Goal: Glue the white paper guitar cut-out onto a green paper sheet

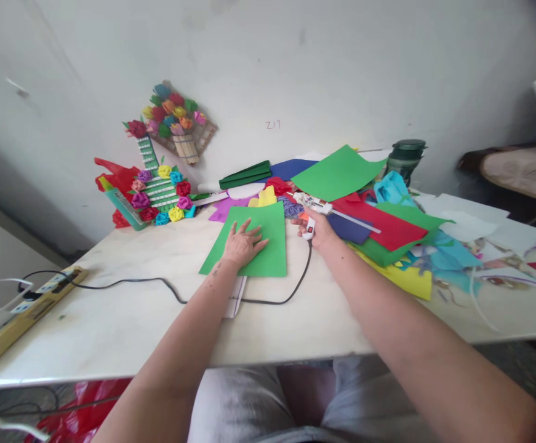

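Note:
My left hand (244, 243) lies flat with fingers spread on a green sheet of paper (272, 255) in the middle of the table. Under the sheet's near edge a white strip with a purple line (235, 301) sticks out. To the right, my right hand (317, 229) is wrapped round the handle of a white hot glue gun (312, 203). A clear glue stick (357, 221) juts from the gun's back, and its nozzle points left, over the pile of coloured paper. From the handle a black cord (298, 292) runs down and left across the table.
A power strip (41, 304) lies at the left edge. A green guitar-like craft with paper flowers (161, 191) and a glue bottle (127, 206) stand at the back left, below a flower wall piece (180, 123). Coloured paper (388, 224) and a dark green bottle (405, 160) are on the right.

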The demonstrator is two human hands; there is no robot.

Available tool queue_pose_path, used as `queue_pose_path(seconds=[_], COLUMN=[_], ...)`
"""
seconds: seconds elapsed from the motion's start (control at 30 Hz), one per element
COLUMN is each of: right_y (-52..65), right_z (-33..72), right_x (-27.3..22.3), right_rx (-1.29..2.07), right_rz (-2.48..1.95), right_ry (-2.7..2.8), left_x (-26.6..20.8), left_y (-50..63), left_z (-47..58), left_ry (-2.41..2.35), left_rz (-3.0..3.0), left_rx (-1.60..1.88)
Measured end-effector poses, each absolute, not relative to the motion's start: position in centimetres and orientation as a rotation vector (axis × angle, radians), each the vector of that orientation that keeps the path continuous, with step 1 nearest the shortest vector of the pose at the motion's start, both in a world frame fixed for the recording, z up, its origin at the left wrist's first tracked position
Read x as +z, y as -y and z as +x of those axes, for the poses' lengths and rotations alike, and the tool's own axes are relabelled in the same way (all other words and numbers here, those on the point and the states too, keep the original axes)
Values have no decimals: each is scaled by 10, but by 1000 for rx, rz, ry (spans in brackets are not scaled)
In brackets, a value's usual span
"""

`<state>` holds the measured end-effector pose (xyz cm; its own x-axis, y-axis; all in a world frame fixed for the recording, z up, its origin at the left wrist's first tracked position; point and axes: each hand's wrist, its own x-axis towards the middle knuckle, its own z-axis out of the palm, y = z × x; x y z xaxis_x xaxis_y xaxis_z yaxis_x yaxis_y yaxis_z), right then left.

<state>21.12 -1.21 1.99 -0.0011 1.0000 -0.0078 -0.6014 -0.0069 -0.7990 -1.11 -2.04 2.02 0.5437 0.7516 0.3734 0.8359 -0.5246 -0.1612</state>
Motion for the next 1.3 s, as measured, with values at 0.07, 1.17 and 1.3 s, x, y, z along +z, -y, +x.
queue_pose_path(seconds=[0.07,1.17,1.3], right_y=[13,9,9], right_z=[211,211,211], right_x=[20,15,16], right_rx=[1446,1440,1442], right_rz=[-733,-729,-742], right_ry=[730,770,769], left_x=[20,16,17], left_y=[20,17,15], left_z=[-11,-8,-7], left_ry=[1311,1291,1196], left_rz=[-2476,-2514,-2595], left_rx=[-371,-234,-191])
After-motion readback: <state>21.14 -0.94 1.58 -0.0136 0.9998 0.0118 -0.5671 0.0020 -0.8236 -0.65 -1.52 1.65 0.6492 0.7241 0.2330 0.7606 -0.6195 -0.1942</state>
